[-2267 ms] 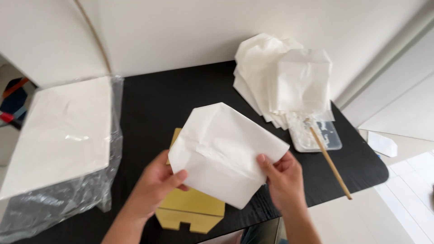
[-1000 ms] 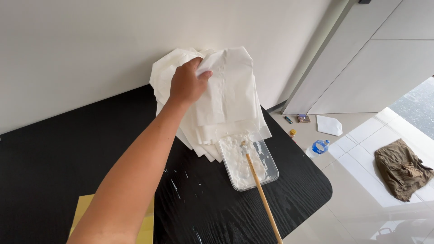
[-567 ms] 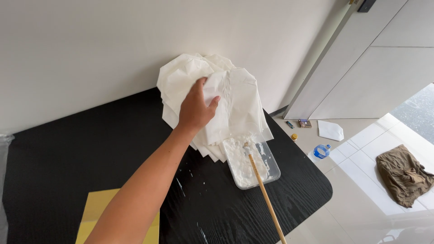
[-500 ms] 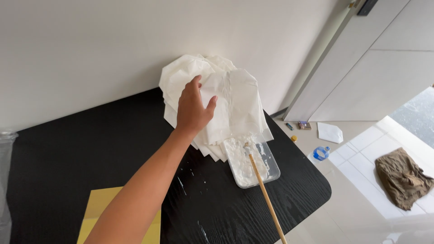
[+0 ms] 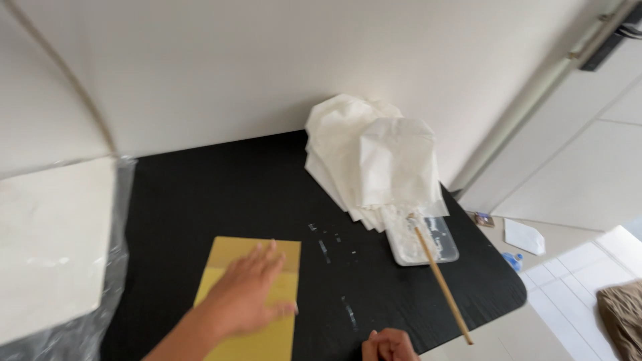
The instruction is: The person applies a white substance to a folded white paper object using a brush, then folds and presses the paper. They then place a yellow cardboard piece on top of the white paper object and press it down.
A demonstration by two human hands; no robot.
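Yellow card (image 5: 251, 301), a flat rectangular sheet, lies near the front edge of the black worktop (image 5: 221, 187), and the left hand (image 5: 251, 294) rests flat on top of it with fingers spread and extended, palm down, pressing rather than gripping; the motion blur hides finer detail of the fingertips. The right hand (image 5: 390, 344) shows only partly at the bottom edge of the view, fingers curled inward; whether it has hold of anything cannot be told. Toward the back right of the worktop, against the pale wall, a pile of white folded paper bags (image 5: 374, 160) is stacked, the uppermost one lying on the rest. Just in front of that pile sits a clear plastic tray (image 5: 441, 247) with a white paste in it, touching the lower edge of the bags. A thin wooden stick (image 5: 441, 287) rests with 1 end in the tray and slants out toward the front right edge of the worktop, its far tip reaching past the edge. A few white smears (image 5: 324, 247) mark the dark surface between the card and the tray. At the left, a stack of white sheets in clear plastic wrap (image 5: 47, 247) sits on the worktop, well apart from both hands
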